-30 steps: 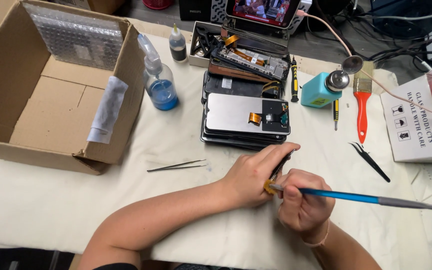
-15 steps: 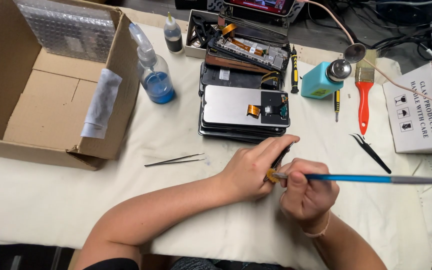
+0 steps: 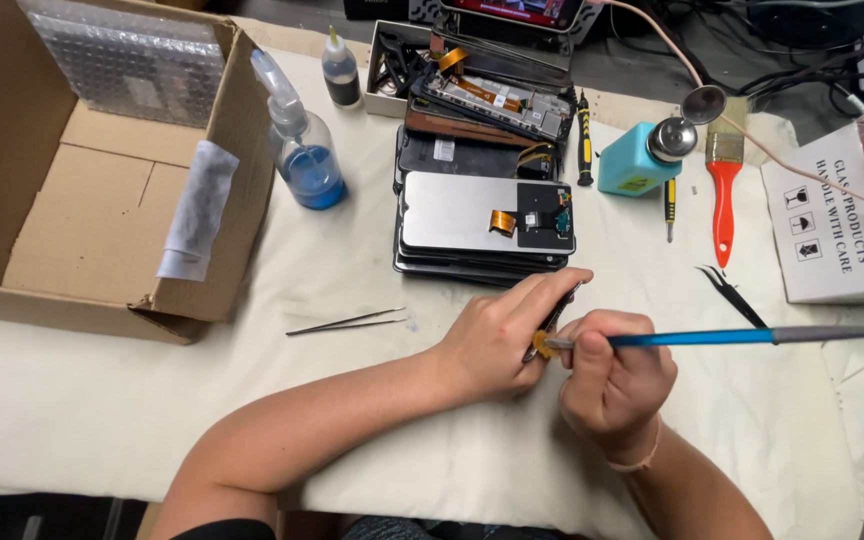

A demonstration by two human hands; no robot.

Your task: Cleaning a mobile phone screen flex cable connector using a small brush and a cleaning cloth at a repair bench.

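— What do we see different from a second ago?

— Our right hand (image 3: 614,385) has tilted the blue-handled brush (image 3: 722,338): its handle sloped down toward the right before, and now it lies nearly level, reaching to the right edge of view.

— And our left hand (image 3: 500,335)?

— Its fingers have stretched further over the small dark part (image 3: 553,318) pinched at the brush's yellow end. Both hands have drawn a little closer to the stack of phone screens (image 3: 482,225).
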